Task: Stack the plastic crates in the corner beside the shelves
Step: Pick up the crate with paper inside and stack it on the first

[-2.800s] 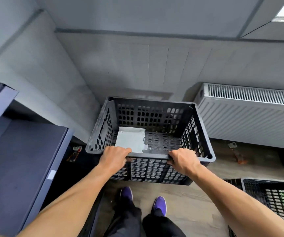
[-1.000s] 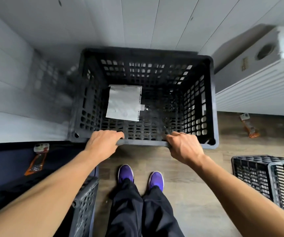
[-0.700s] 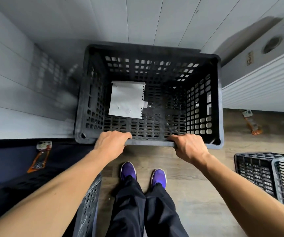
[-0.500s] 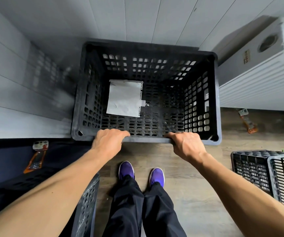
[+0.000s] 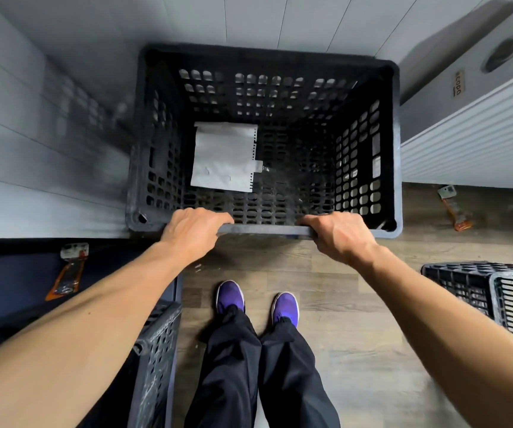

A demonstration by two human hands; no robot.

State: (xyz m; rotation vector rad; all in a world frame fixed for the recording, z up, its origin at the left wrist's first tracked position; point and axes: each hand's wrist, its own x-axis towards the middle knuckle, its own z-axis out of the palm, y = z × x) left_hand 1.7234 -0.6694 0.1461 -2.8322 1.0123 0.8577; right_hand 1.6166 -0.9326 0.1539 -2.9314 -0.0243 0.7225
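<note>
The black perforated plastic crate (image 5: 264,143) sits in the corner just ahead of both hands, its far wall close to the panelled wall (image 5: 48,125) and its right side just beside a white radiator (image 5: 471,131); whether it rests on the floor or on another crate cannot be told from above. The left hand (image 5: 192,234) and right hand (image 5: 338,237) are each clamped over the near rim, fingers curled inside, thumbs out of sight. A white sheet of paper (image 5: 222,156) lies on the crate's floor, beyond the left hand. To finish this step well, I would lower the rim level, push the crate square into the corner, and let go only once it stops rocking. To the right of the right hand stand 2 more crates (image 5: 477,291); under the left forearm is another crate (image 5: 159,350). A small label (image 5: 459,83) on the radiator's end appears to read "copa", though not clearly.
</note>
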